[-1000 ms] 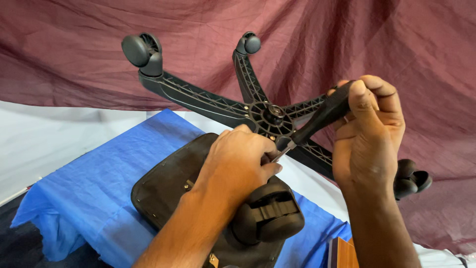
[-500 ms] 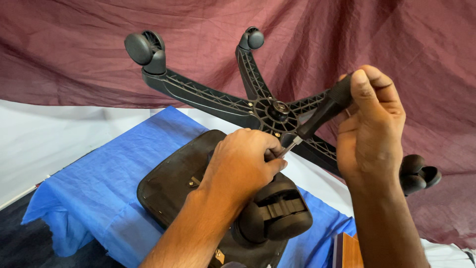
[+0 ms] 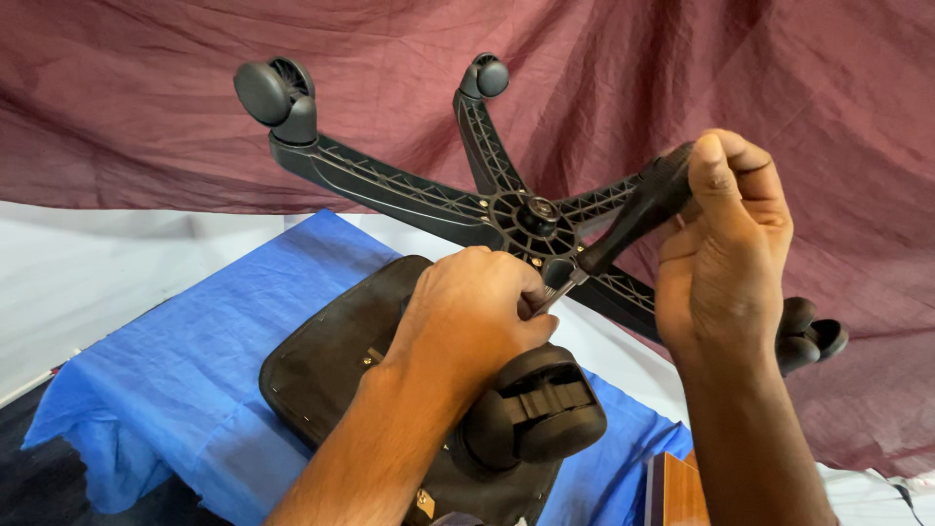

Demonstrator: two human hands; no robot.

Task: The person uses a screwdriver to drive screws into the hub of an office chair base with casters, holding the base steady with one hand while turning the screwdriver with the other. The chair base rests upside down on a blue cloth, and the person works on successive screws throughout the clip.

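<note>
An upturned office chair lies on a blue cloth (image 3: 185, 360), its black seat (image 3: 336, 365) down and its black star-shaped base (image 3: 429, 200) pointing up. My right hand (image 3: 726, 248) grips the black handle of a screwdriver (image 3: 633, 214), whose metal shaft slants down and left. My left hand (image 3: 472, 317) is closed around the shaft's tip, just below the base's hub (image 3: 536, 216). A black caster wheel (image 3: 536, 409) sits right under my left hand. What the tip touches is hidden by my fingers.
Further casters sit on the arm ends at the upper left (image 3: 278, 97), top centre (image 3: 484, 76) and right (image 3: 808, 336). A maroon cloth (image 3: 779, 78) hangs behind. A white surface (image 3: 88, 282) lies under the blue cloth. A brown wooden corner (image 3: 672, 492) shows at the bottom right.
The view has drifted slightly; the chair base sits a little lower and further right in frame. Both hands keep the same hold on the screwdriver.
</note>
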